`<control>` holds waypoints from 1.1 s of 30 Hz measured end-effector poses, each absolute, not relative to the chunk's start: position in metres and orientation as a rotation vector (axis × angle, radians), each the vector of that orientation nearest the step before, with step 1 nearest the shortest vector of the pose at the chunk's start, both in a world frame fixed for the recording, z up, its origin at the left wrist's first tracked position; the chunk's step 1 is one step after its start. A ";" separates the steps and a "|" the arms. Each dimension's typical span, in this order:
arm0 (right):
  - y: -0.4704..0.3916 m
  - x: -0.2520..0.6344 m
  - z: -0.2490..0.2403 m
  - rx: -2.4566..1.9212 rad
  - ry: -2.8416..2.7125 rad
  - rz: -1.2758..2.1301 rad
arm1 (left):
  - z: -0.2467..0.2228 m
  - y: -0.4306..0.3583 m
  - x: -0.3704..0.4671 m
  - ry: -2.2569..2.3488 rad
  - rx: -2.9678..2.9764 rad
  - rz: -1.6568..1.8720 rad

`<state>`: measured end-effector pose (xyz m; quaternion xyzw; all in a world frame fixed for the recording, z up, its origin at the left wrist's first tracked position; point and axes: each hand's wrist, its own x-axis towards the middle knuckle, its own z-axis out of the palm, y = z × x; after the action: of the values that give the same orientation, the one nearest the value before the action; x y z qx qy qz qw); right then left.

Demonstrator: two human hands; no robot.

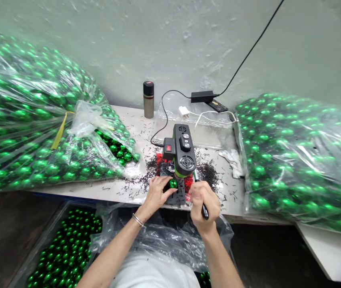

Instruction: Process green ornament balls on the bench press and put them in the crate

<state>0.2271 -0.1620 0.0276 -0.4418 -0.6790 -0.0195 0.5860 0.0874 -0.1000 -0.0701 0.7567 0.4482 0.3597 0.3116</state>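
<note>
A small black machine (184,150) with a red switch and round vents stands at the middle of the worktable. Under its head sits a shiny green ball (173,183). My left hand (158,191) is closed on this ball from the left, thumb in front and fingers behind. On the right, my right hand (204,203) is wrapped round the black lever handle (205,212) of the machine. Red material (189,183) and many short black scraps (208,175) lie around the machine's base.
Big clear bags of green balls stand at left (38,120) and right (296,160). Behind the machine are a tumbler (148,102), a power adapter (202,96), a white charger (184,111) and cables. A white glove-like cloth (233,163) lies right. Below, an open bag holds more balls (65,248).
</note>
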 end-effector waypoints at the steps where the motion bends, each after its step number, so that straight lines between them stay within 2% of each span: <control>1: -0.162 0.227 0.027 -1.030 -1.581 -0.040 | -0.072 -0.099 0.088 1.187 2.003 0.963; 12: -0.149 0.235 -0.032 -0.903 -1.600 -0.258 | -0.079 -0.096 0.089 1.150 1.994 0.987; 18: -0.146 0.234 -0.054 -0.919 -1.518 -0.269 | -0.079 -0.097 0.089 1.139 1.997 0.999; 25: -0.145 0.236 -0.054 -0.900 -1.549 -0.246 | -0.081 -0.096 0.090 1.120 1.979 1.029; 33: -0.149 0.232 -0.030 -0.917 -1.619 -0.235 | -0.083 -0.093 0.092 1.126 2.017 1.066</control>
<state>0.2320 -0.1493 -0.0304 -0.3941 -0.6961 -0.1010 0.5916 0.0916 -0.0931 -0.0828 0.7577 0.4229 0.4004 0.2945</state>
